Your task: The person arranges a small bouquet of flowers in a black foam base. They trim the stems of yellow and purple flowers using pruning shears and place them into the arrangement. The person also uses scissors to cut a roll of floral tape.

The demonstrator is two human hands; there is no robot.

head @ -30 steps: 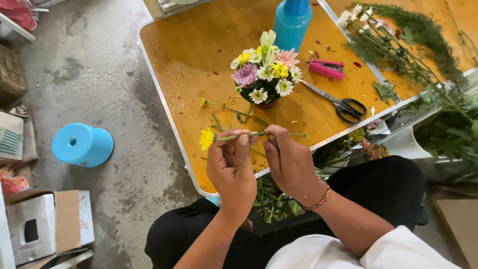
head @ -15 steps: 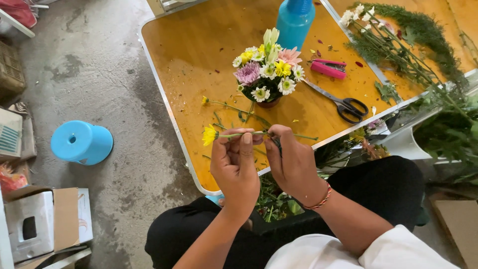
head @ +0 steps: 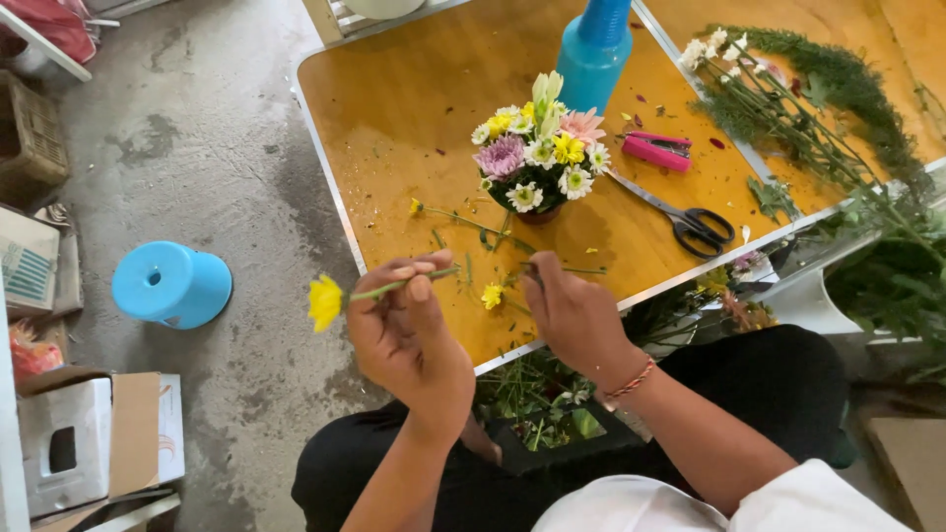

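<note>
We see the yellow flower (head: 324,300) out past the table's (head: 414,128) near left edge, its stem pinched in the left hand (head: 409,330). The right hand (head: 572,315), at the near edge, seems to grip the stem's other end. The small bouquet (head: 537,148) stands mid-table.

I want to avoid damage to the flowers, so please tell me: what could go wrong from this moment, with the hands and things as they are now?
1. The left hand pinches the thin green stem of the yellow flower beyond the table edge; a tight grip might bend or snap it.
2. The right hand works close to the small pot of mixed flowers; a careless move could tip it.
3. The black-handled scissors lie open nearby, so reaching across might nick a finger.
</note>
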